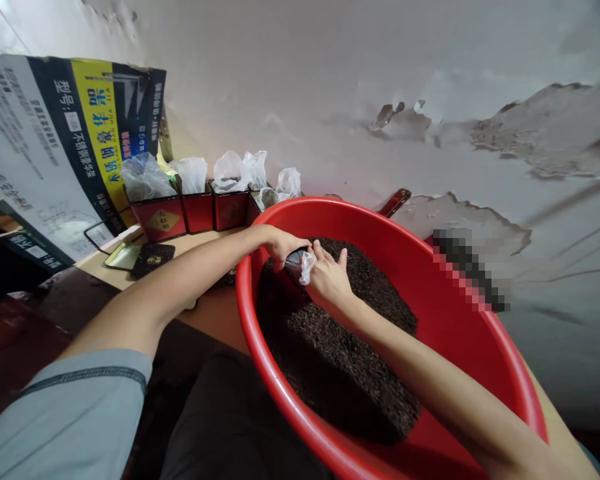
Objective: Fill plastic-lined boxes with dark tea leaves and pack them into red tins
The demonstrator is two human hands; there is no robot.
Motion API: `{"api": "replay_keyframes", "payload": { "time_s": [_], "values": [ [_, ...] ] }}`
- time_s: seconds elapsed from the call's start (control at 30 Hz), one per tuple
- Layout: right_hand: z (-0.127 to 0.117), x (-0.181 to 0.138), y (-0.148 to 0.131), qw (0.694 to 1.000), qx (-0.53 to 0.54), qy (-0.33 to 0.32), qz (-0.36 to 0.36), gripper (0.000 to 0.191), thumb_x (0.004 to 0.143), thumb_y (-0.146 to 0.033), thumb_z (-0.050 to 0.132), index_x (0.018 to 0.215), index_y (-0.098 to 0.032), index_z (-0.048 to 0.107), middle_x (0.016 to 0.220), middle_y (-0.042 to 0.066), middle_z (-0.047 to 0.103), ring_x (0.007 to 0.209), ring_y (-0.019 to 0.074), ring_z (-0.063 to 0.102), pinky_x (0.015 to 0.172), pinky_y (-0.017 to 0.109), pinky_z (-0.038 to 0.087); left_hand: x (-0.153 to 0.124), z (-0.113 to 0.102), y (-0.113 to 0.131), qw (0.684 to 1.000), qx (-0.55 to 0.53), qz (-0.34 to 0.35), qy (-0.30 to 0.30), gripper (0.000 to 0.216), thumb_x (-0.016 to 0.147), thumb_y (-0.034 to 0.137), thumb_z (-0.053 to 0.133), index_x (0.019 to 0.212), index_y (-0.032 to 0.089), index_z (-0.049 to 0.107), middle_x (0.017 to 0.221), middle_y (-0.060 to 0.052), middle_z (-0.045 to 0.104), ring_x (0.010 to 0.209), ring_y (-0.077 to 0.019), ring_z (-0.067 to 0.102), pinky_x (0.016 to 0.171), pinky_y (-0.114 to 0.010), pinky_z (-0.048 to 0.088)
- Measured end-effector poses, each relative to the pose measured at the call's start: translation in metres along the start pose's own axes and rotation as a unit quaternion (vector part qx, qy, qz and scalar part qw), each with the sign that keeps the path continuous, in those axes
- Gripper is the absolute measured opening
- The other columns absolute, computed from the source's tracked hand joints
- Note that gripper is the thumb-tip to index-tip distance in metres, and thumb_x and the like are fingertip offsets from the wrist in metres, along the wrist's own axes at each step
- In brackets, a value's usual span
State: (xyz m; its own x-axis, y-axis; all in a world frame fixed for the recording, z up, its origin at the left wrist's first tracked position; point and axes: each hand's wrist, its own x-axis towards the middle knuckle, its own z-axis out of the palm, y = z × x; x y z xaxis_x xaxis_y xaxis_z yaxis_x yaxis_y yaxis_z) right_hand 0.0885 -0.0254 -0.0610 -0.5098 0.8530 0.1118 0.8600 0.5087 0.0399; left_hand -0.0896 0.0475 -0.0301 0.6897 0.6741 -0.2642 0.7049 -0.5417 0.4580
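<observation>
Gripping the dark red tin (pixel 291 288) at its upper edge, your left hand (pixel 283 247) seems to steady it, tilted, inside the basin, perhaps so that spills stay contained. Your right hand (pixel 329 275) touches the clear plastic bag (pixel 307 267) at the tin's mouth; whether its fingers are pinched on the film, you cannot tell from here. Around the tin lie loose dark leaves (pixel 350 360), heaped toward the left of the red basin (pixel 460 327). Your left forearm crosses the rim; your right reaches over the leaves. The roomiest side is the bare red floor and wall to the right. Beyond the left rim, the lined tins (pixel 160 219) stand close together, with lids (pixel 153 260) beside them on the table (pixel 103 265). Behind, the peeling wall (pixel 330 100) limits reach past the far rim.
</observation>
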Motion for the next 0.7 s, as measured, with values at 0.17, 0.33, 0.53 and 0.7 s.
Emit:
{"api": "replay_keyframes", "payload": {
  "time_s": [0.17, 0.33, 0.53, 0.7],
  "values": [
    [0.014, 0.013, 0.027, 0.990, 0.072, 0.026, -0.122, 0.067, 0.095, -0.023, 0.043, 0.159, -0.006, 0.039, 0.171, 0.020, 0.017, 0.161, 0.0337, 0.013, 0.128, 0.064, 0.014, 0.020, -0.011, -0.013, 0.998, -0.059, 0.004, -0.028, 0.086, 0.048, 0.019, 0.087, 0.133, 0.020, 0.070, 0.131, -0.005, 0.074, 0.122, -0.0279, 0.067, 0.102, -0.032, 0.052],
    [0.019, 0.034, 0.049, 0.935, 0.140, 0.010, -0.326, 0.065, 0.097, -0.025, 0.045, 0.161, -0.014, 0.039, 0.170, 0.015, 0.026, 0.160, 0.0263, 0.018, 0.130, 0.056, 0.020, 0.021, -0.017, -0.028, 0.999, -0.013, 0.036, 0.003, 0.079, 0.052, 0.021, 0.088, 0.130, 0.025, 0.073, 0.134, -0.003, 0.074, 0.123, -0.0249, 0.067, 0.102, -0.028, 0.049],
    [0.002, 0.037, 0.054, 0.871, 0.131, -0.071, -0.468, 0.047, 0.101, -0.021, 0.040, 0.143, -0.015, 0.060, 0.157, 0.015, 0.051, 0.156, 0.0228, 0.032, 0.129, 0.058, 0.022, 0.005, -0.010, -0.020, 0.993, 0.100, -0.038, 0.049, 0.076, 0.071, 0.016, 0.079, 0.145, 0.020, 0.061, 0.127, -0.010, 0.076, 0.117, -0.0244, 0.069, 0.098, -0.029, 0.049],
    [-0.010, 0.045, 0.051, 0.838, 0.065, -0.159, -0.518, 0.039, 0.100, -0.026, 0.039, 0.122, -0.020, 0.069, 0.145, 0.011, 0.064, 0.149, 0.0207, 0.043, 0.130, 0.050, 0.018, -0.025, 0.006, 0.009, 0.964, 0.198, -0.130, 0.120, 0.045, 0.079, 0.027, 0.081, 0.122, 0.021, 0.075, 0.126, -0.015, 0.075, 0.123, -0.0351, 0.066, 0.104, -0.043, 0.047]
  ]
}}
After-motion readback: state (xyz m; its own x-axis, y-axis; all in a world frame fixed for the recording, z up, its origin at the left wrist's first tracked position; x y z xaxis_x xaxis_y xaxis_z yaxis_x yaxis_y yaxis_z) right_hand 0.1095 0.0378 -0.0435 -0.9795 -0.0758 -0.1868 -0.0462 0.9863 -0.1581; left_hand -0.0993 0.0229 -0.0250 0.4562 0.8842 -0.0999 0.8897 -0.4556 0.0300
